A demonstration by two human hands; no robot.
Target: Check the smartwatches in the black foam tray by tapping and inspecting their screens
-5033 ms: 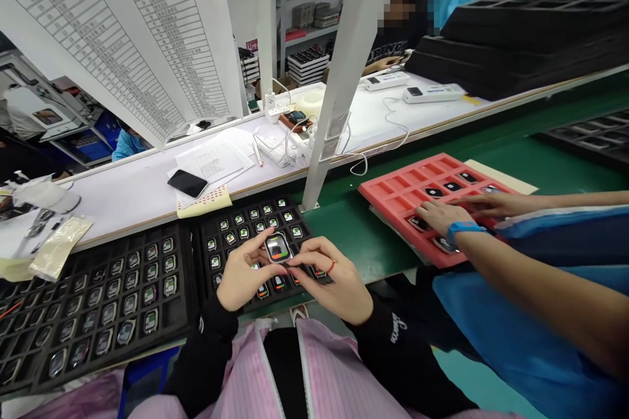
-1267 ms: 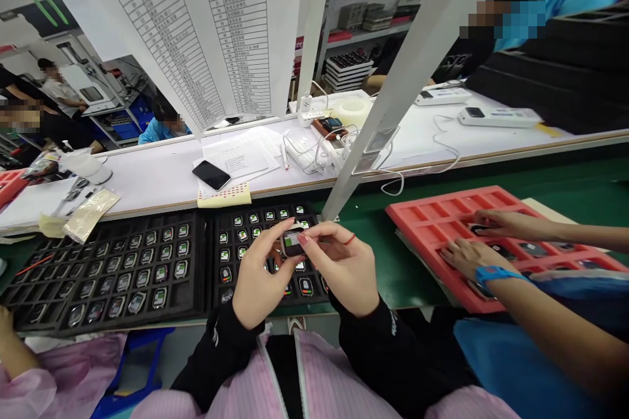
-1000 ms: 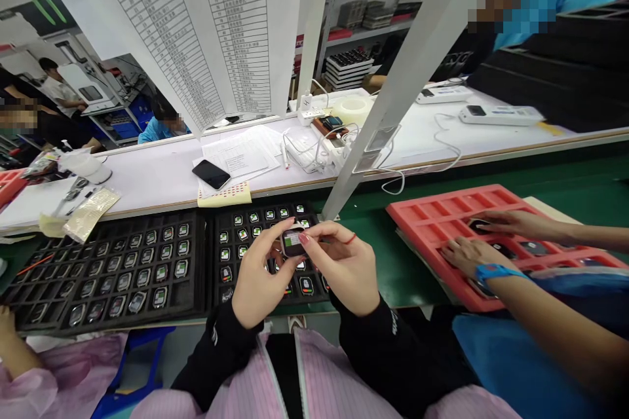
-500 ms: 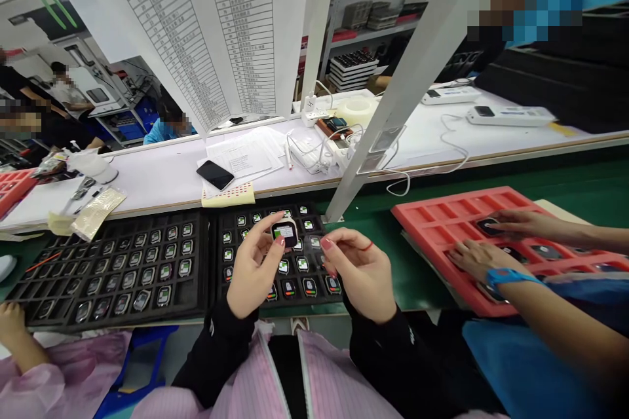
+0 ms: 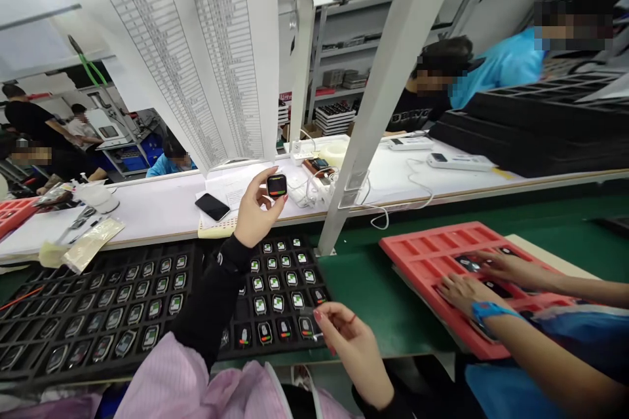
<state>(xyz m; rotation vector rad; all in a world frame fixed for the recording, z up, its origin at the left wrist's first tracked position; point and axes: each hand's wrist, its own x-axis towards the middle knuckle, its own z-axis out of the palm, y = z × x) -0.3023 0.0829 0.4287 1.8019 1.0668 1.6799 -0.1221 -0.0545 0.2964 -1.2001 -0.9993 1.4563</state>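
Observation:
My left hand (image 5: 256, 201) is raised above the far edge of the black tray, its fingertips pinching a square black smartwatch body (image 5: 277, 186) with a lit screen. My right hand (image 5: 352, 346) hangs lower, at the near right corner of a black compartment tray (image 5: 280, 281) holding rows of small watch bodies. Its fingers curl close together beside a watch (image 5: 305, 327). A faint thin strip (image 5: 309, 321) shows at those fingertips, too blurred to identify. Whether that hand holds it, I cannot tell.
A second black tray (image 5: 113, 308) lies to the left. On the right, a co-worker's two hands (image 5: 472, 281) work in a red foam tray (image 5: 417, 252). Behind stands a white bench with a phone (image 5: 212, 207), papers, cables and power strips, crossed by a white post (image 5: 378, 98).
My left hand has lifted the watch up and away from the tray, toward the bench. My right hand has let go of it and dropped to the tray's near edge.

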